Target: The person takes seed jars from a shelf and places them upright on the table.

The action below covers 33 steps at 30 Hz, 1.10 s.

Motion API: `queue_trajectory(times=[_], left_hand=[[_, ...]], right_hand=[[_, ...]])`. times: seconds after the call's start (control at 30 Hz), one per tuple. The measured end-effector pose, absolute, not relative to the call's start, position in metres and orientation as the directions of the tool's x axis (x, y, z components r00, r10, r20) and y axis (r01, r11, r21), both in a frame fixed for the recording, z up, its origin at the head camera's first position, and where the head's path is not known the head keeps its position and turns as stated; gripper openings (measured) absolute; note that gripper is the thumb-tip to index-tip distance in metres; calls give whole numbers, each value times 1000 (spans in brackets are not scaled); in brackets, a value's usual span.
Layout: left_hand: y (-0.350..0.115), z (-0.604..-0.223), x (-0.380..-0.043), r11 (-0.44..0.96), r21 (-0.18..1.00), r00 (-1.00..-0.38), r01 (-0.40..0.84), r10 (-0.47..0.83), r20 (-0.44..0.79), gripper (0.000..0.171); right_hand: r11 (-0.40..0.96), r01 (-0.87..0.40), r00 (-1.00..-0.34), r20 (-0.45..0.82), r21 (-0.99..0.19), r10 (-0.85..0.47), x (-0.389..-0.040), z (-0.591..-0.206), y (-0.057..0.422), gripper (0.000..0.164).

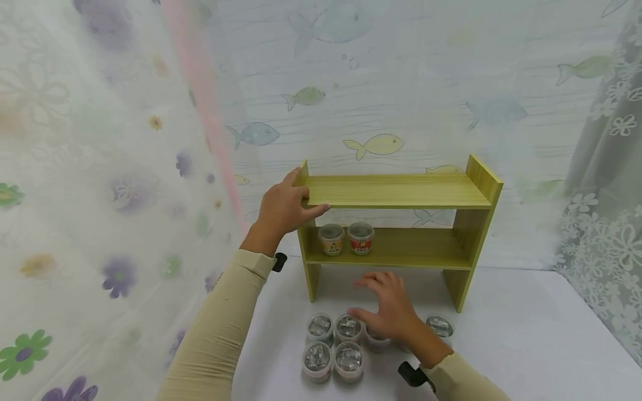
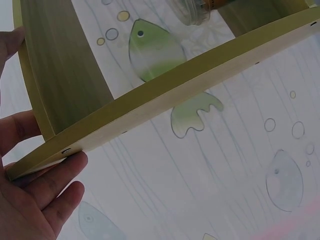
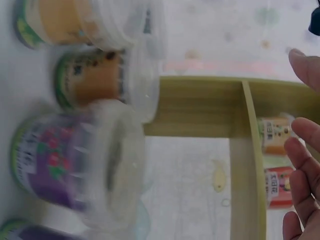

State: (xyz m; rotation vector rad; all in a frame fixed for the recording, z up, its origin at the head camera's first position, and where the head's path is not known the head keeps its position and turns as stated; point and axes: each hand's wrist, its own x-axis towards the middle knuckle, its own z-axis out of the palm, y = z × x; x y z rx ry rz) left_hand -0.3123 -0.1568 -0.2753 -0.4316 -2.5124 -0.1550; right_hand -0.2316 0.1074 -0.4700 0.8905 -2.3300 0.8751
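My left hand (image 1: 283, 203) grips the upper left end of a yellow-green wooden shelf (image 1: 396, 190). In the left wrist view its fingers lie on both sides of the board (image 2: 125, 105). On the middle board stand an orange-labelled tub (image 1: 331, 247) and a red-labelled tub (image 1: 361, 245), side by side at the left. My right hand (image 1: 393, 306) hovers before the shelf with thumb and fingers spread, holding nothing. Beneath and beside it, several lidded clear tubs (image 1: 348, 362) stand on the table, partly hidden by the hand. One shows a purple label (image 3: 55, 160) in the right wrist view.
A single tub (image 1: 439, 328) stands to the right of the right hand. The white table (image 1: 521, 334) reaches under the shelf and off to the right. Fish-patterned cloth (image 1: 411, 100) hangs behind, flowered cloth (image 1: 140, 234) at the left.
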Motion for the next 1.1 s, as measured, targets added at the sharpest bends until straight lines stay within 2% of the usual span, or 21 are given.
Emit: queue_trajectory(times=[0.3, 0.6, 0.73, 0.97, 1.1], left_hand=[[-157, -276, -312, 946, 7, -789, 326, 268, 553, 62], [-156, -276, -313, 947, -1, -788, 320, 267, 555, 62], [-156, -275, -313, 947, 3, -791, 321, 266, 552, 63], [-156, -275, -312, 949, 4, -795, 314, 261, 548, 63], [-156, -274, -312, 951, 4, -798, 309, 256, 546, 65]], right_hand=[[579, -731, -622, 700, -361, -350, -256, -453, 106, 57], [601, -707, -627, 724, -374, -287, -274, -440, 105, 53], [606, -691, -639, 724, -394, -258, -282, -435, 105, 54], [578, -626, -729, 657, -524, -194, -289, -422, 103, 55], [571, -609, -746, 643, -551, -175, -295, -418, 103, 54]])
